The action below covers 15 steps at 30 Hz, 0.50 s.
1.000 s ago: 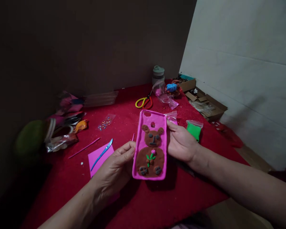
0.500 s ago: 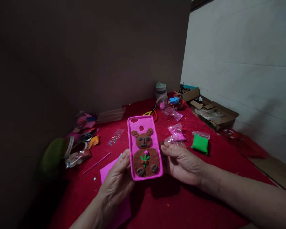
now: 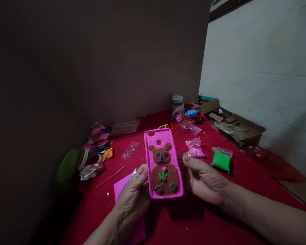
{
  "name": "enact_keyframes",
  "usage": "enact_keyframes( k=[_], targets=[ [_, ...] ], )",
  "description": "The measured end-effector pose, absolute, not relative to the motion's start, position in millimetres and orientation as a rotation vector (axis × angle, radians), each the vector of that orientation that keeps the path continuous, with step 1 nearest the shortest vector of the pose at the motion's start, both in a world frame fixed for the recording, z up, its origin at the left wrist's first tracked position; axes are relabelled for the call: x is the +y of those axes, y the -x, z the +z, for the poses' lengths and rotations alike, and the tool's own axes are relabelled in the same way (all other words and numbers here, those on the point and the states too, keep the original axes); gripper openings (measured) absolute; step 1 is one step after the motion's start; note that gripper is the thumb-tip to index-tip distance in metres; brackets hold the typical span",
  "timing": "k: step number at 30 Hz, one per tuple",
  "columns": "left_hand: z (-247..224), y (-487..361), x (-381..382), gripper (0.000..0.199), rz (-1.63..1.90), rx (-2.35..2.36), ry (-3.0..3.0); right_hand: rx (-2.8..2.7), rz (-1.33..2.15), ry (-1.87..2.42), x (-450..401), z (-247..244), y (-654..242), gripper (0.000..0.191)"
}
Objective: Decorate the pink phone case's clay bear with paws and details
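Note:
A pink phone case [image 3: 162, 136] is held up above the red cloth, its decorated face toward me. On it is a brown clay bear [image 3: 155, 173] with dark eyes, nose and paws, and a pink flower with green leaves on its belly. My left hand [image 3: 135, 190] grips the case's lower left side, thumb at the edge and fingers behind. My right hand [image 3: 206, 178] is at the right side, thumb near the edge, its fingertips partly hidden behind the case. Under my left hand lies a pink sheet [image 3: 119, 183].
A green clay packet [image 3: 221, 161] and pink packets [image 3: 194, 148] lie right. Behind are pliers [image 3: 171, 126], a jar [image 3: 177, 102] and cardboard boxes [image 3: 252, 127]. Leftward lie a pink stick [image 3: 110, 177], a gem sheet [image 3: 130, 150], an orange packet [image 3: 108, 154] and a green rounded object [image 3: 67, 166].
The whole view has shifted, so the case, hands and table things appear farther right and slightly lower. Both hands keep nearly the same pose around the case.

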State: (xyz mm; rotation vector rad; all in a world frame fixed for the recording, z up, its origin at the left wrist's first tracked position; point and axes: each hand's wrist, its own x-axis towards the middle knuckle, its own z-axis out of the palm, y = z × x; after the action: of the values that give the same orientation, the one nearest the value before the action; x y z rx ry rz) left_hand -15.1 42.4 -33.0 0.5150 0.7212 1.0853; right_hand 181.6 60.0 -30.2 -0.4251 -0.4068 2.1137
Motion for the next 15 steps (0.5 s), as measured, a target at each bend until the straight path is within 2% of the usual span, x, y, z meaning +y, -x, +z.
enact_keyframes(
  k=[9, 15],
  targets=[
    [-30, 8, 37, 0.023, 1.038, 0.689, -0.559, -0.594, 1.989, 0.437, 76, -13, -199, 0.020],
    [-32, 9, 38, 0.022, 1.037, 0.656, -0.556, -0.566, 2.069, 0.581, 94, 20, -203, 0.020]
  ],
)
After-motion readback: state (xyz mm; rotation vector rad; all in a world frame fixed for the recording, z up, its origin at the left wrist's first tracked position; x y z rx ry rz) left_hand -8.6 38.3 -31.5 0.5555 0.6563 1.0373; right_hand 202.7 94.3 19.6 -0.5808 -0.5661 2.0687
